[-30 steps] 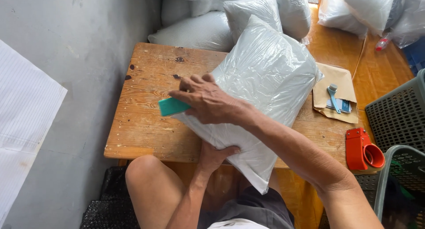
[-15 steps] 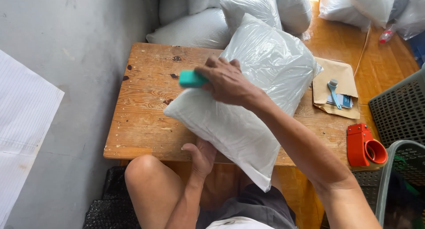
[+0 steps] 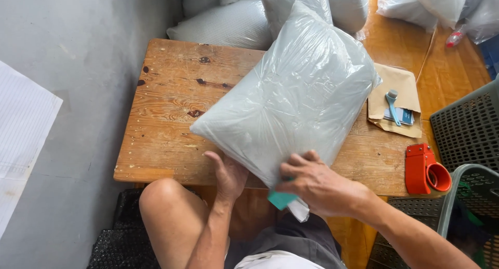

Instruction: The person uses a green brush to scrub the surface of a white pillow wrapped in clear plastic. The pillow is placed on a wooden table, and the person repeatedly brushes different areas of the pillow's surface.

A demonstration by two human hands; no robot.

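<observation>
Plastic-wrapped pillow [image 3: 296, 102] lies slantwise across our low wooden table [image 3: 166, 118], its far end pointing toward the heap of other bagged pillows [image 3: 228, 22] and its near corner hanging over the table's near edge, above our lap. Half a second ago our right hand [image 3: 317, 186] was up at the bag's left side with the small teal tool [image 3: 280, 199]; now it has come down to the near corner, so the stroke along that side looks finished and the work has moved to the bag's open end. The fingers of that hand are curled together, clamped on the teal tool and on the loose tail of plastic that sticks out beneath it. Our left hand [image 3: 226, 173] has barely shifted: it props the bag from underneath at the table's near edge, thumb up against the plastic, fingers hidden below, so we cannot tell how they are set. We judge that the bag's mouth is now being gathered or closed.

To the right of the pillow, on the table, lies a brown paper envelope [image 3: 397, 100] with a small blue-handled tool [image 3: 392, 105] on it. Nearer, at the table's right edge, stands an orange tape dispenser [image 3: 426, 170]. Further right are dark plastic crates [image 3: 468, 128]. To the far left, a white sheet [image 3: 23, 128] lies on the grey floor.
</observation>
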